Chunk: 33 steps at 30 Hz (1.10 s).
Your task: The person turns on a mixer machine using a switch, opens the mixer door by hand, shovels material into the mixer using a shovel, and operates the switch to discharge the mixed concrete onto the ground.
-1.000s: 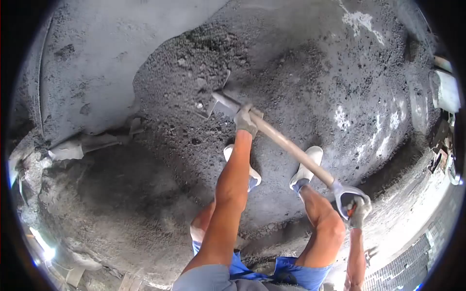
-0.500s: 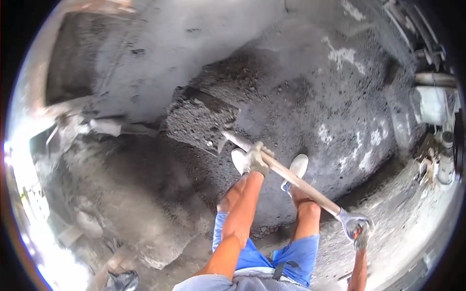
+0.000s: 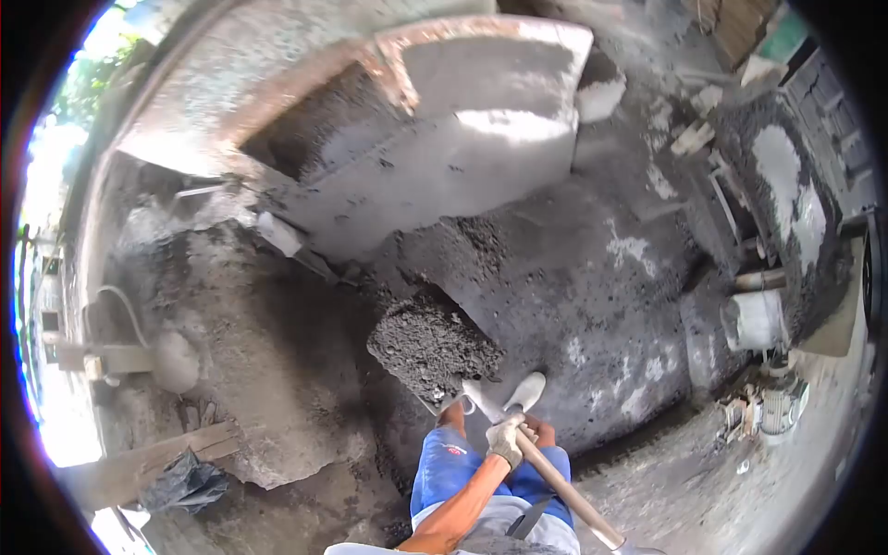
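Note:
My left hand (image 3: 509, 438), in a pale work glove, is wrapped round the wooden shaft of a shovel (image 3: 569, 495) low down, near the metal neck. The blade carries a heap of dark grey, damp-looking gritty mix (image 3: 430, 347) that hides most of it. At the bottom edge only the start of the shovel's metal handle end shows. My right hand is outside the picture. Beneath the shaft are my light shoe (image 3: 526, 392) and blue shorts.
A large metal-looking panel with a rusty rim (image 3: 481, 176) stands ahead. More grey mix (image 3: 573, 277) covers the floor to the right. At left lies a rough slab (image 3: 250, 398), with a wooden beam (image 3: 157, 462) and black plastic (image 3: 188, 483). A motor (image 3: 780, 407) and white bucket (image 3: 760, 320) are at right.
The view has tilted up, showing more ahead. The loaded shovel has come back closer to my body, its blade more heaped. My right hand on the handle has left the picture.

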Each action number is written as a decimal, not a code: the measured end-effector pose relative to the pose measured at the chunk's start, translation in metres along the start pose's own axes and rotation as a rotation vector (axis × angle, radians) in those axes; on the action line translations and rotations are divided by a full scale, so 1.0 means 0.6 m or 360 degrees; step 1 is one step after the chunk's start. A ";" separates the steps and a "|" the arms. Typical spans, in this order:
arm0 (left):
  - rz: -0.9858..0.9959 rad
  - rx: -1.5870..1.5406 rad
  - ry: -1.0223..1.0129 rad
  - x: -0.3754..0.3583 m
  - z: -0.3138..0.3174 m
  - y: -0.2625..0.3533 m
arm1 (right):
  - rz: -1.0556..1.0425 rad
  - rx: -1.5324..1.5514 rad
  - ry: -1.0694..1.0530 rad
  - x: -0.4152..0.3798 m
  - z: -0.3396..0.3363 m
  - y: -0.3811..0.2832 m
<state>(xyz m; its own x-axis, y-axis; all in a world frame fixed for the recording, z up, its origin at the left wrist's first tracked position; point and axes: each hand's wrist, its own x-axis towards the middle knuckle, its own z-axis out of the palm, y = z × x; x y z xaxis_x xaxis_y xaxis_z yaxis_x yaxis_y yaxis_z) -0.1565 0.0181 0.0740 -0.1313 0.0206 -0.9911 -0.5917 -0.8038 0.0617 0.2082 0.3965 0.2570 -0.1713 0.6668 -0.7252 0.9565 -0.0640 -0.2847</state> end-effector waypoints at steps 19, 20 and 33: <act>0.1508 0.0032 -0.0531 -0.371 0.189 0.499 | -0.0669 0.1131 -0.0873 -0.119 0.228 -0.578; 0.1273 -0.0082 -0.0411 -0.319 0.163 0.451 | -0.0467 0.1114 -0.0754 -0.062 0.230 -0.519; 0.0081 -0.0013 -0.0196 0.219 -0.020 0.131 | 0.0130 0.1006 0.0023 -0.091 0.213 -0.258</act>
<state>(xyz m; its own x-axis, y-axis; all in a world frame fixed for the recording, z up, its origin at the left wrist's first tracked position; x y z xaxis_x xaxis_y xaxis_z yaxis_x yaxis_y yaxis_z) -0.2109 -0.0497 -0.0527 -0.2578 0.0522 -0.9648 -0.5757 -0.8103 0.1100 0.0393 0.2751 0.2603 -0.0962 0.6509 -0.7530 0.6414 -0.5380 -0.5469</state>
